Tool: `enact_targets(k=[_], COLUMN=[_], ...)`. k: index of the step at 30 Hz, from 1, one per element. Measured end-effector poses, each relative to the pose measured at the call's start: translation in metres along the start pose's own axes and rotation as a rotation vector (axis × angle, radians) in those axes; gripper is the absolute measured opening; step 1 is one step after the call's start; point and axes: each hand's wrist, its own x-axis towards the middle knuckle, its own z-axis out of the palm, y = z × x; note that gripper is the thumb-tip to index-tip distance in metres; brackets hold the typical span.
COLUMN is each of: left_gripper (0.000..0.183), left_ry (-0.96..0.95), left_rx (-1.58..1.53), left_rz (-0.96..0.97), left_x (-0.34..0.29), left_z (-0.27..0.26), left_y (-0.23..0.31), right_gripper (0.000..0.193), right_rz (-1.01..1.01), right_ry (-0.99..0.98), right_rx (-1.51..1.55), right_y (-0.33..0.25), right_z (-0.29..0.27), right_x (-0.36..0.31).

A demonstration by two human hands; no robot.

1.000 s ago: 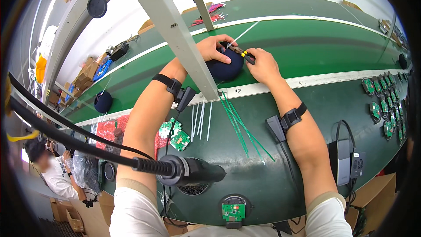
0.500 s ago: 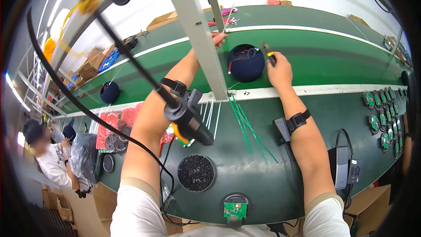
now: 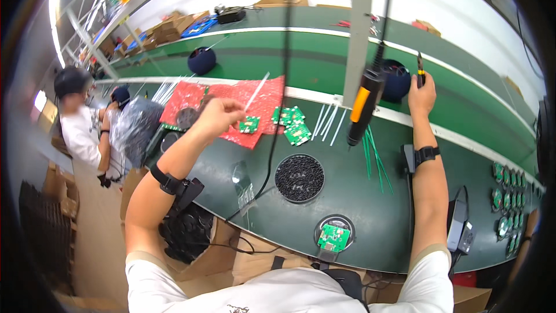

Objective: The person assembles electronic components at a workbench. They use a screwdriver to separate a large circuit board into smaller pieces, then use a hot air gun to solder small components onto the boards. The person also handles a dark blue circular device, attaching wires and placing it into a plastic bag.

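My left hand [image 3: 221, 117] is over the red bubble wrap [image 3: 191, 99], its fingers pinched on a thin white strip [image 3: 258, 91] that slants up and away. Just under its fingertips lies a small green circuit board [image 3: 249, 124]. At the far right, my right hand [image 3: 423, 94] is wrapped round pliers [image 3: 420, 69] with black and yellow handles, jaws pointing up. To the left of that hand sits a dark blue round fabric housing [image 3: 396, 84] with an open top, partly hidden by the hanging electric screwdriver [image 3: 366, 104].
More circuit boards [image 3: 297, 133] lie beside the wrap. White strips [image 3: 329, 122] and green strips [image 3: 373, 159] are on the table. A round dish of black screws [image 3: 299, 178] is mid-table, a board on a round base [image 3: 335, 237] nearer. A grey post [image 3: 358, 35] rises behind. Another person [image 3: 84, 122] works at left.
My left hand has moved from the far belt, left and nearer, to above the bubble wrap, with the white strip. My right hand keeps the pliers, now pointing upward. The view has turned left.
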Motion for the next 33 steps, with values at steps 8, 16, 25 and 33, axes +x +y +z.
enact_targets(k=[8,16,25,33], left_gripper=[0.017,0.025,0.022,0.034], left_ry=[-0.285,-0.421,0.281,0.641], left_rx=[-0.085,-0.2,0.366,0.91], left_rz=[-0.08,-0.014,0.153,0.105], left_x=[0.028,0.054,0.151,0.244], left_z=[0.064,0.121,-0.053,-0.13], left_y=[-0.01,0.021,-0.033,-0.087], right_gripper=[0.031,0.034,0.027,0.025], right_rz=[0.186,-0.173,-0.217,-0.223], right_ry=[-0.557,-0.68,-0.621,-0.612], right_rx=[0.295,-0.364,-0.372,-0.271], right_y=[-0.037,-0.043,-0.049,-0.058], right_z=[-0.023,-0.104,-0.102,-0.1], right_x=[-0.039,-0.115,-0.122,-0.119])
